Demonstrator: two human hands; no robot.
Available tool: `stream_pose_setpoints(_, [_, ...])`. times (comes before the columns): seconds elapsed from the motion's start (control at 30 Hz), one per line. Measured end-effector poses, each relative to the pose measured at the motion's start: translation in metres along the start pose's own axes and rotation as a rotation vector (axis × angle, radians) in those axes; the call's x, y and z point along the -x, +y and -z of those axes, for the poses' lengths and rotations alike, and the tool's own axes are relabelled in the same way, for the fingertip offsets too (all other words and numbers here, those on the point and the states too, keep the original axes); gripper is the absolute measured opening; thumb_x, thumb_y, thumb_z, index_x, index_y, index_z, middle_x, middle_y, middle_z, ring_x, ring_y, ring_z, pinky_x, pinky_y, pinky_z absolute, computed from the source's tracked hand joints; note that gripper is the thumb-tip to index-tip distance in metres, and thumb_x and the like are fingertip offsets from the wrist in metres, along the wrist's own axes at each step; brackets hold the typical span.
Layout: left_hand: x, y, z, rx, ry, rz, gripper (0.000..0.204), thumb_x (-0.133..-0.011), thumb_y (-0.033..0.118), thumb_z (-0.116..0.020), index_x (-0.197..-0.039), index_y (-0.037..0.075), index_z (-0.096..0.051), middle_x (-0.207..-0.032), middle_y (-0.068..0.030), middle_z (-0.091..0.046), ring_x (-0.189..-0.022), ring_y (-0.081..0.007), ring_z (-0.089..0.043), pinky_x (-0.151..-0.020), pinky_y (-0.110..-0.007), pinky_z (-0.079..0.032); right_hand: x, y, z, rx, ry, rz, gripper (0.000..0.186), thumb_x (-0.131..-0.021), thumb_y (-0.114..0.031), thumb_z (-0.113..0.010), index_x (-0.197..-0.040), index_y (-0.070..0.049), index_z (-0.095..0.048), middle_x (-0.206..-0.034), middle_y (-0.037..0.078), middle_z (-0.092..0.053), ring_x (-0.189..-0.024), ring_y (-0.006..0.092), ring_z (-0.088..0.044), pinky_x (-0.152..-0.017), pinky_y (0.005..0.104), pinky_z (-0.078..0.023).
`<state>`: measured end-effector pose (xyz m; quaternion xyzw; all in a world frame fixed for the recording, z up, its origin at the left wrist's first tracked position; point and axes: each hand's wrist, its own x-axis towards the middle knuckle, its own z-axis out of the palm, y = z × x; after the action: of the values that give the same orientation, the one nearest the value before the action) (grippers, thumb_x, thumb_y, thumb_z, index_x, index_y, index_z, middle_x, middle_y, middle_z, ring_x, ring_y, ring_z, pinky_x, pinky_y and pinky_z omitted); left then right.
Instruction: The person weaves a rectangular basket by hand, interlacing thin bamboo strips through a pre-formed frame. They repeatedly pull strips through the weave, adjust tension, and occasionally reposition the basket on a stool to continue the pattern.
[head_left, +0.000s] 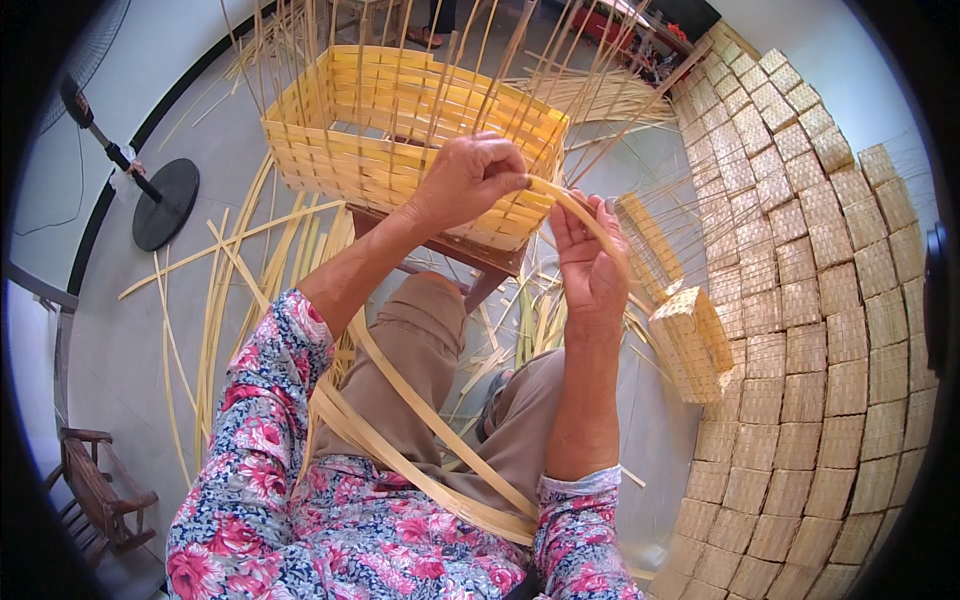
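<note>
My left hand (465, 175) pinches a pale bamboo strip (548, 190) near the right corner of a yellow woven basket (330, 140) with tall upright stakes, standing on a wooden stool (478, 262). My right hand (590, 255), lower and further right, has its palm up and fingers curled round the same strip, which bends down across it. Loose long strips (400, 385) lie over my lap and hang beside my left leg.
Strips (230, 290) litter the grey floor. Stacked woven pieces (800, 300) cover the right side, beside smaller unfinished baskets (685, 340). A standing fan (165, 205) is left, a small wooden chair (95, 485) lower left. Another person's foot (425, 38) shows at the back.
</note>
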<state>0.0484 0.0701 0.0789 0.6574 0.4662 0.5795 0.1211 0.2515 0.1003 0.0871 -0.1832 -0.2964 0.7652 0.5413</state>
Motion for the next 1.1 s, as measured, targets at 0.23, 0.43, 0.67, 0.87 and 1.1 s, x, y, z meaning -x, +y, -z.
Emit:
stream_pose_setpoints(0.23, [-0.003, -0.001, -0.022, -0.441, 0.122, -0.109, 0.010, -0.084, 0.007, -0.073, -0.092, 0.002, -0.070, -0.080, -0.0113, -0.066, -0.067, -0.0253, -0.066, -0.059, -0.037, -0.051, 0.016, 0.016, -0.004, 0.004, 0.000, 0.056, 0.022, -0.105, -0.019, -0.055, -0.115, 0.001, -0.058, -0.116, 0.016, -0.067, -0.109, 0.0242, -0.066, -0.100, 0.0360, -0.055])
stream_pose_setpoints(0.43, [0.007, 0.008, -0.012, -0.729, -0.008, -0.125, 0.025, -0.087, 0.007, -0.069, -0.112, 0.009, -0.064, -0.089, -0.0136, -0.071, -0.080, -0.0338, -0.070, -0.063, -0.042, -0.055, -0.005, -0.006, -0.019, 1.616, -0.079, 0.937, 0.042, -0.092, -0.014, -0.069, -0.129, 0.000, -0.056, -0.128, 0.014, -0.062, -0.113, 0.0310, -0.062, -0.104, 0.0415, -0.041])
stream_pose_setpoints(0.67, [0.039, 0.032, 0.043, -0.568, 0.092, -0.211, 0.025, -0.090, 0.005, -0.068, -0.114, 0.006, -0.061, -0.100, -0.0147, -0.071, -0.076, -0.0344, -0.070, -0.061, -0.039, -0.056, -0.022, 0.010, -0.004, 1.671, -0.479, 0.736, 0.010, -0.093, -0.019, -0.065, -0.090, -0.010, -0.067, -0.082, 0.008, -0.070, -0.087, 0.0300, -0.066, -0.089, 0.0424, -0.043])
stream_pose_setpoints(0.87, [0.052, 0.040, 0.023, -0.559, 0.017, -0.112, 0.022, -0.089, 0.006, -0.068, -0.110, 0.004, -0.064, -0.102, -0.0153, -0.070, -0.082, -0.0345, -0.068, -0.072, -0.039, -0.055, -0.001, 0.020, -0.018, 1.678, -0.482, 0.602, 0.013, -0.094, -0.022, -0.063, -0.091, -0.010, -0.066, -0.082, 0.010, -0.069, -0.081, 0.0320, -0.067, -0.073, 0.0453, -0.047])
stream_pose_setpoints(1.1, [0.047, 0.040, 0.033, -0.525, -0.145, -0.033, 0.010, -0.090, 0.007, -0.066, -0.096, 0.001, -0.060, -0.084, -0.0156, -0.064, -0.079, -0.0346, -0.065, -0.067, -0.042, -0.052, 0.009, 0.028, -0.027, 1.712, -0.510, 0.687, 0.011, -0.093, -0.020, -0.064, -0.091, -0.010, -0.065, -0.081, 0.009, -0.068, -0.082, 0.0326, -0.067, -0.071, 0.0456, -0.047])
